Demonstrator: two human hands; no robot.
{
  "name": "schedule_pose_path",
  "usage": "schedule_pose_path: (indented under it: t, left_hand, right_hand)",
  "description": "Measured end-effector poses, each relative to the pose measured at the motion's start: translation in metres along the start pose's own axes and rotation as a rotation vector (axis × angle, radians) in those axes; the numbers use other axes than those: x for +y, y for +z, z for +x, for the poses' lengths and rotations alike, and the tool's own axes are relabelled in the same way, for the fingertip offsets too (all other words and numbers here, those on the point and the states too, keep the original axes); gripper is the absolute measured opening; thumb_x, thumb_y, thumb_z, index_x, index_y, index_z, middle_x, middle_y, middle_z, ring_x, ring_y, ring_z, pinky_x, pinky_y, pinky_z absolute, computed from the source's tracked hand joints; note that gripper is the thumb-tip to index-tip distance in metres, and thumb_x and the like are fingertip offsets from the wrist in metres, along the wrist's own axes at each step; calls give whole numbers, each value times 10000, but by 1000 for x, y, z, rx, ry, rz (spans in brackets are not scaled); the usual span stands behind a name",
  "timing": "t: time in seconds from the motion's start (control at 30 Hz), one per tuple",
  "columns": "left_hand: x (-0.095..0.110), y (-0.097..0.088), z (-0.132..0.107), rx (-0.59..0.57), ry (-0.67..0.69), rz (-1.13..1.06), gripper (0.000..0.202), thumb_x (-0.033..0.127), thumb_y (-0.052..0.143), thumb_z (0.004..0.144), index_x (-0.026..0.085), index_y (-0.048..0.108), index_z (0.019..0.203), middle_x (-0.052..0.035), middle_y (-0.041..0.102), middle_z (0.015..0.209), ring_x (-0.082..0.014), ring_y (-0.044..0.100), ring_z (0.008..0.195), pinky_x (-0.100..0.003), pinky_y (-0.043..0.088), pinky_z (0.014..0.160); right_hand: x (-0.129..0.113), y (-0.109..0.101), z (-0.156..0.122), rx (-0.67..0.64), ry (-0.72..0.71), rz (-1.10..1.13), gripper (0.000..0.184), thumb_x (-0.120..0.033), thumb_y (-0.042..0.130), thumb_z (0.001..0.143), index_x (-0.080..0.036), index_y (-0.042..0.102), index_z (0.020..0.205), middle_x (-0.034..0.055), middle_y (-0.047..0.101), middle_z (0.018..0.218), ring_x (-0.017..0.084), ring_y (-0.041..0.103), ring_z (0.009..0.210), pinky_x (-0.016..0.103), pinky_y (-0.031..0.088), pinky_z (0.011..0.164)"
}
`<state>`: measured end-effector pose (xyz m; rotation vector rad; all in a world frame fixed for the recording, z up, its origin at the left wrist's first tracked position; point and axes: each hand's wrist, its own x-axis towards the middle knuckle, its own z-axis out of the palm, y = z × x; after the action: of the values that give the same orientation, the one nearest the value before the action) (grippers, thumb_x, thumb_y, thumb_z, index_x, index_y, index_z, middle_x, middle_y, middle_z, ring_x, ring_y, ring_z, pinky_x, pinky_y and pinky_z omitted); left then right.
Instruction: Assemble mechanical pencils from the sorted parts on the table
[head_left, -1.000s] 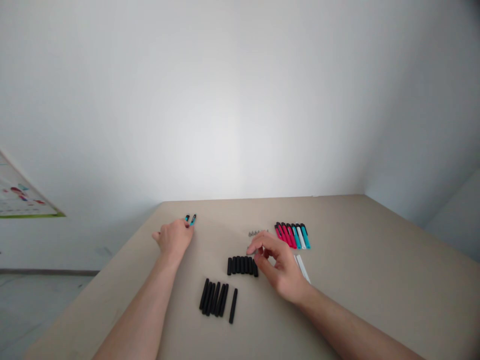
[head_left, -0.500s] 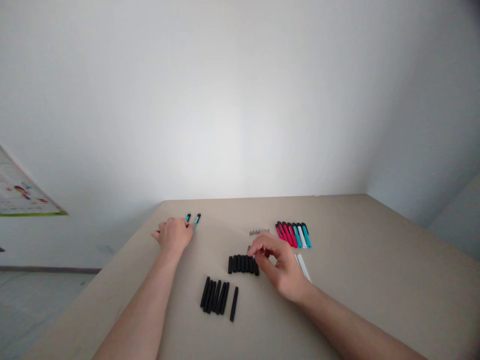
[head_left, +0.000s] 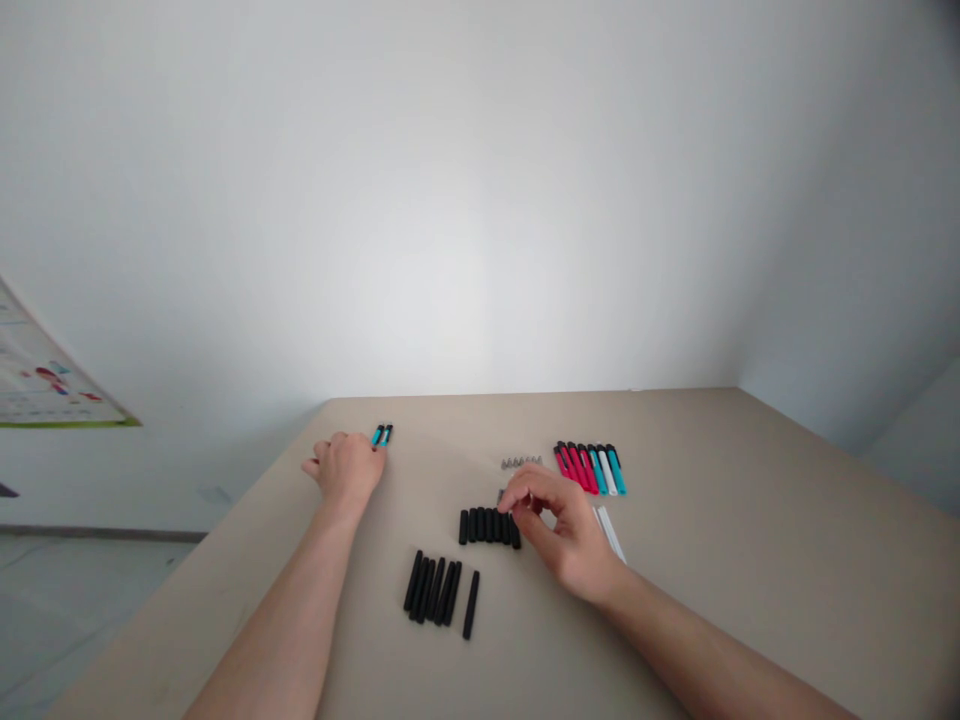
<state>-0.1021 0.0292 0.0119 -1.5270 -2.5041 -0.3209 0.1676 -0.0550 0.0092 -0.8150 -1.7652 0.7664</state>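
Observation:
At the far left of the table, my left hand [head_left: 347,466] rests palm down with its fingers round the near end of a teal pen barrel with a black top [head_left: 386,435]. A second teal barrel [head_left: 377,434] lies close beside it, and its lower part is hidden by the hand. My right hand [head_left: 559,530] hovers by a row of short black tubes [head_left: 489,525], fingers loosely bent, thumb and forefinger slightly apart, nothing visible between them. A small grey part [head_left: 501,495] shows just behind its fingertips.
Longer black tubes [head_left: 433,590] lie in front, with one separate black tube [head_left: 471,605]. Small metallic tips [head_left: 521,462] form a row behind. Red, teal and white barrels [head_left: 589,468] lie back right, with thin white rods [head_left: 611,533] partly behind my right hand. A wall [head_left: 480,200] borders the table.
My left hand has brought the right-hand teal barrel leftward, against the other one. My right hand has barely moved. The view has shifted slightly.

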Motion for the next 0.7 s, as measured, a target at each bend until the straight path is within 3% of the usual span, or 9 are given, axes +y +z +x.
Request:
schedule_pose_path:
  t: [0.7]
  left_hand:
    - [-1, 1, 2, -56, -25, -40, 294, 375, 522, 774, 216, 707, 938, -154, 689, 965, -380, 577, 961, -515, 379, 800]
  right_hand:
    - [-1, 1, 1, -5, 0, 1, 197, -56, 478, 741, -168, 636, 706, 39, 594, 707, 152, 516, 646, 259, 362, 540]
